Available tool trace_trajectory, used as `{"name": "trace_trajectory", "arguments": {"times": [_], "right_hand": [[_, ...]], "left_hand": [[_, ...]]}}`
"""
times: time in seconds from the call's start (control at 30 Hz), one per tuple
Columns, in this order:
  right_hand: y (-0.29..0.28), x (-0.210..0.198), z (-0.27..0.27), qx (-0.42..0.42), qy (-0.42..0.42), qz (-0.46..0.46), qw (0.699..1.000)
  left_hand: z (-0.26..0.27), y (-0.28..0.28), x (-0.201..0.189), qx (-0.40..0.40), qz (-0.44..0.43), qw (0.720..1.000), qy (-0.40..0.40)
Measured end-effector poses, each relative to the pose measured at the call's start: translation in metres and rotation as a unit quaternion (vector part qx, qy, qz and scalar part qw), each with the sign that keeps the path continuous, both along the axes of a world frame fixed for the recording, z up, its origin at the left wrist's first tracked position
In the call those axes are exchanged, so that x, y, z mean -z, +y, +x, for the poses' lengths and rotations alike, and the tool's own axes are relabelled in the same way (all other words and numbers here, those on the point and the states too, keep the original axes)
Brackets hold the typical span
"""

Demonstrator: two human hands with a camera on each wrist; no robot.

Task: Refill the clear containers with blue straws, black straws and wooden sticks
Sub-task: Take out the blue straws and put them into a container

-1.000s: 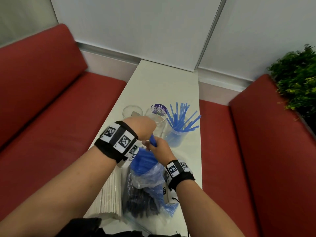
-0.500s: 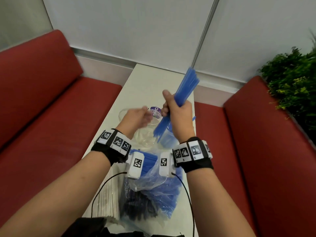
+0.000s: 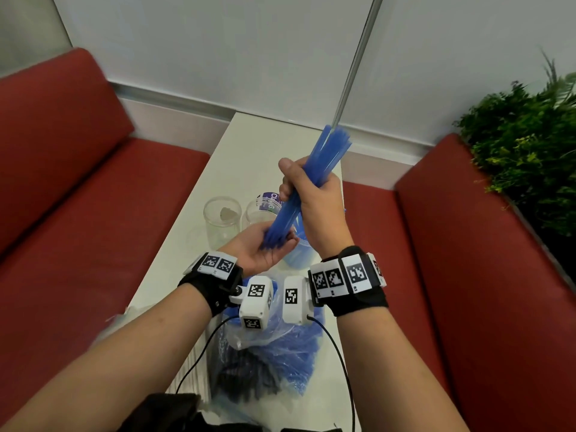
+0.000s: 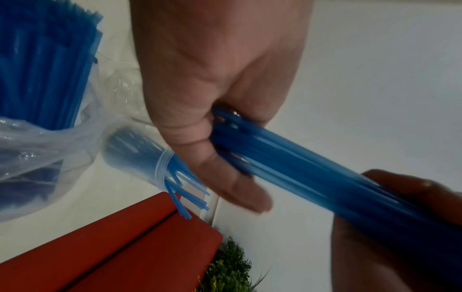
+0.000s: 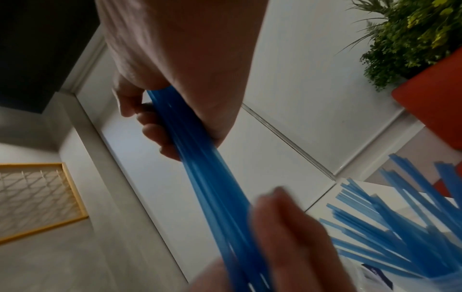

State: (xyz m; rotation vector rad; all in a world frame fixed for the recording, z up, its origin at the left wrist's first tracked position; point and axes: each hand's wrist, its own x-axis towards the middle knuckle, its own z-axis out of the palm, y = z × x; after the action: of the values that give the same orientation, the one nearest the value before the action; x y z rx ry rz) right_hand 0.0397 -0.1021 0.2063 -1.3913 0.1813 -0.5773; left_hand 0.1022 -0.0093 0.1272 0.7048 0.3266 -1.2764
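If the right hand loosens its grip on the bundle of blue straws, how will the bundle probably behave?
The bundle would probably fan apart: no band shows around it, and its top ends already spread. The thin, smooth straws look light and slippery, so some may slide out of the right hand. The open left hand under the lower ends would likely catch most.

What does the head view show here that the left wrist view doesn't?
Only the head view shows the two empty clear containers on the white table, and the right hand fully, gripping the bundle mid-length. Only the left wrist view shows the whole clear container of blue straws, lip included. Both show the bundle of blue straws with its lower ends on the left hand, and the plastic bag.
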Motion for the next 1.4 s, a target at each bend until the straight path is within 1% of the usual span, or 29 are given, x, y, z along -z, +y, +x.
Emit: {"name": "trace_trajectory", "arguments": {"times": [0.1,0.2,0.3,0.4,0.43,0.47,0.5,0.53,0.57,0.63,0.67,0.7,0.73,0.77,0.83,0.9,0.97,1.1,1.17,1.27,1.4], "right_hand": [[0.003,0.008,-0.003,-0.017,0.027,0.015,0.999],[-0.001,0.008,-0.005,-0.041,0.023,0.031,0.998],[-0.010,0.002,-0.003,-0.059,0.007,0.027,0.998],[-0.017,0.004,0.002,-0.056,0.018,0.023,0.998],[-0.021,0.003,0.004,-0.046,0.017,0.023,0.999],[-0.026,0.001,0.006,-0.026,0.011,0.021,0.999],[-0.033,-0.003,0.009,0.004,0.000,0.016,1.000],[-0.042,-0.010,0.012,0.040,-0.016,0.009,0.999],[-0.051,-0.017,0.015,0.080,-0.034,0.002,0.996],[-0.070,-0.028,0.022,0.158,-0.070,-0.009,0.985],[-0.078,-0.030,0.025,0.189,-0.079,-0.015,0.979],[-0.083,-0.030,0.029,0.212,-0.079,-0.023,0.974],[-0.087,-0.026,0.033,0.229,-0.073,-0.029,0.970],[-0.090,-0.020,0.037,0.240,-0.064,-0.034,0.968],[-0.093,-0.003,0.044,0.252,-0.030,-0.042,0.966],[-0.094,0.020,0.050,0.258,0.012,-0.048,0.965],[-0.095,0.043,0.053,0.272,0.037,-0.042,0.961],[-0.095,0.081,0.056,0.294,0.073,-0.014,0.953],[-0.095,0.095,0.057,0.291,0.096,-0.003,0.952],[-0.095,0.109,0.058,0.291,0.128,0.007,0.948],[-0.096,0.113,0.059,0.290,0.129,0.010,0.948]], "left_hand": [[0.002,0.000,0.004,0.052,0.022,0.998,0.000],[0.003,0.003,0.013,0.065,0.037,0.996,-0.039],[0.005,0.006,0.022,0.059,0.063,0.994,-0.061],[0.005,0.004,0.030,0.030,0.091,0.992,-0.088],[0.005,0.003,0.033,0.025,0.112,0.987,-0.112],[0.006,0.002,0.038,0.029,0.145,0.976,-0.156],[0.008,0.003,0.043,0.044,0.189,0.955,-0.224],[0.010,0.004,0.047,0.068,0.236,0.919,-0.308],[0.013,0.007,0.052,0.098,0.278,0.869,-0.398],[0.019,0.012,0.060,0.172,0.336,0.738,-0.559],[0.021,0.015,0.062,0.213,0.347,0.675,-0.616],[0.021,0.016,0.064,0.254,0.350,0.620,-0.654],[0.020,0.017,0.066,0.292,0.346,0.577,-0.679],[0.019,0.017,0.068,0.324,0.339,0.542,-0.698],[0.014,0.017,0.074,0.377,0.327,0.479,-0.722],[0.011,0.015,0.080,0.417,0.320,0.427,-0.735],[0.008,0.013,0.086,0.454,0.308,0.391,-0.739],[0.002,0.013,0.098,0.514,0.294,0.342,-0.730],[0.000,0.012,0.104,0.516,0.296,0.322,-0.737],[0.000,0.009,0.109,0.500,0.303,0.319,-0.746],[0.002,0.008,0.112,0.504,0.309,0.321,-0.740]]}}
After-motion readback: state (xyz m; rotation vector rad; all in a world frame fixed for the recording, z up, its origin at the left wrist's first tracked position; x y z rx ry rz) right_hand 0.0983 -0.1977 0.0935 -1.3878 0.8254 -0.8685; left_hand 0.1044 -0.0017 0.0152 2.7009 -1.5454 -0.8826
